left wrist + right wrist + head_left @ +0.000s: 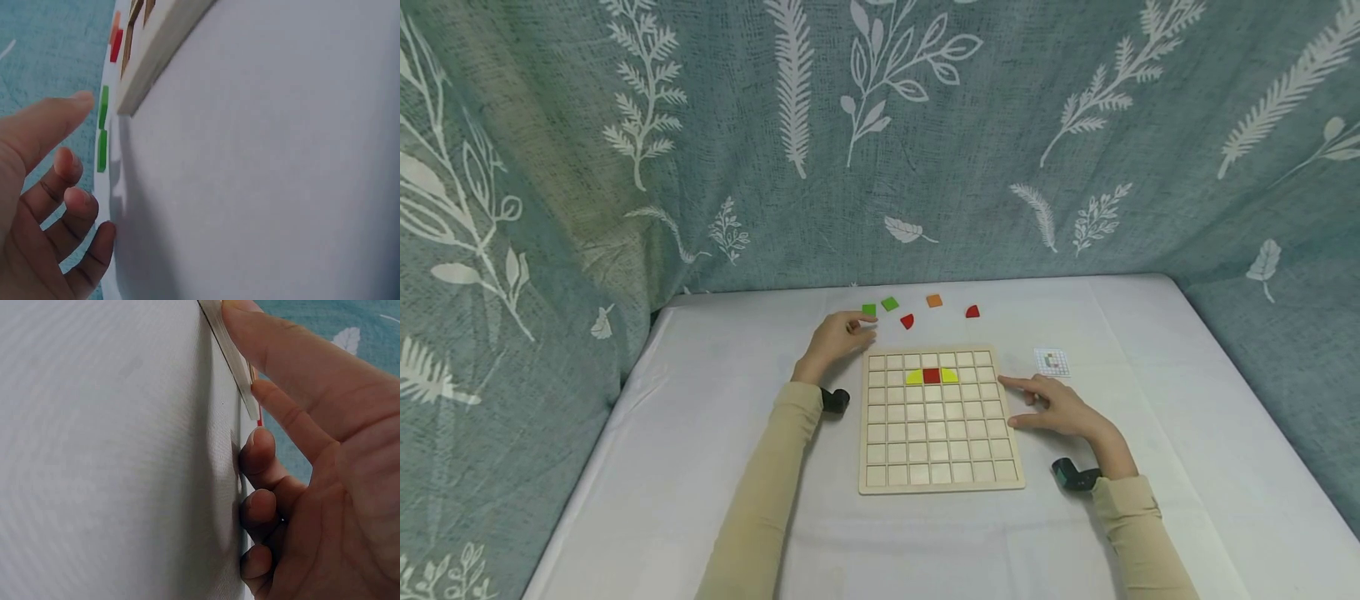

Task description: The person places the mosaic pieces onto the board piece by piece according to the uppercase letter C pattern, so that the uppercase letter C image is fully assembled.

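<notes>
Wooden grid board (928, 432) is laid flat on white cloth (700, 375), a red square (932, 376) set between yellow pieces (914, 377). Beyond it are scattered green tiles (890, 304), an orange tile (934, 301) and red pieces (973, 312). By the board's far-left corner, left hand (837, 337) is held loose, nothing grasped; its right edge is touched by right hand (1060, 408), ungripped.

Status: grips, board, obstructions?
Left grip empty, by the green tiles. Right grip touching the board at its right edge. On it, red square between two yellow pieces. No obstruction visible.
</notes>
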`<state>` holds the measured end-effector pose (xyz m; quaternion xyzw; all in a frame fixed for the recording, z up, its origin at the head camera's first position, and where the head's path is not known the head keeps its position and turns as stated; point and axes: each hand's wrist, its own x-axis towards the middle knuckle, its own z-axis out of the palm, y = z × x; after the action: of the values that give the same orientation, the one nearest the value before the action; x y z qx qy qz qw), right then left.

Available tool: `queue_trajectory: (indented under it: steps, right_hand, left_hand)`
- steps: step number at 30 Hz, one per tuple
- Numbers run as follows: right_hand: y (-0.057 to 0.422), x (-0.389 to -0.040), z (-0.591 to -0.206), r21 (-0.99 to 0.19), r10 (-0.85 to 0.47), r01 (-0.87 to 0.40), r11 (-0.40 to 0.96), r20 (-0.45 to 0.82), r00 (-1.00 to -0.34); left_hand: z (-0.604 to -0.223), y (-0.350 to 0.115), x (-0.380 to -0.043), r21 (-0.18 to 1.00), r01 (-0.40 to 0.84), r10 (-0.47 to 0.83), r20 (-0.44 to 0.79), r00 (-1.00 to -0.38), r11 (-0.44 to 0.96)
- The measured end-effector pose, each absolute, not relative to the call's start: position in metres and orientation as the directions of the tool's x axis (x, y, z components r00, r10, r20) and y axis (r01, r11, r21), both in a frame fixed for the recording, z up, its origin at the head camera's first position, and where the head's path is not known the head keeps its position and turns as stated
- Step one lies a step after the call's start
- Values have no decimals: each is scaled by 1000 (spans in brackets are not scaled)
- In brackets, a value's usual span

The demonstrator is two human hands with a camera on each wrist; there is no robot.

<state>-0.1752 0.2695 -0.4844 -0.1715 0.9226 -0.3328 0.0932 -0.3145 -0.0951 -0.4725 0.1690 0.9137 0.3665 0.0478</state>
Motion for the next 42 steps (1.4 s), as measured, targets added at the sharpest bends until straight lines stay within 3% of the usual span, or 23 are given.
queue_trajectory:
  steps: [29, 42]
  right_hand:
    - [269, -176, -485, -645, -369, -243, 724, -65, -927]
    - [270, -176, -485, -648, -370, -238, 724, -73, -926]
  left_hand:
    - [-492, -100, -355, 686, 195, 257, 12, -966, 701]
    - [-482, -92, -345, 643, 120, 182, -30, -983, 757]
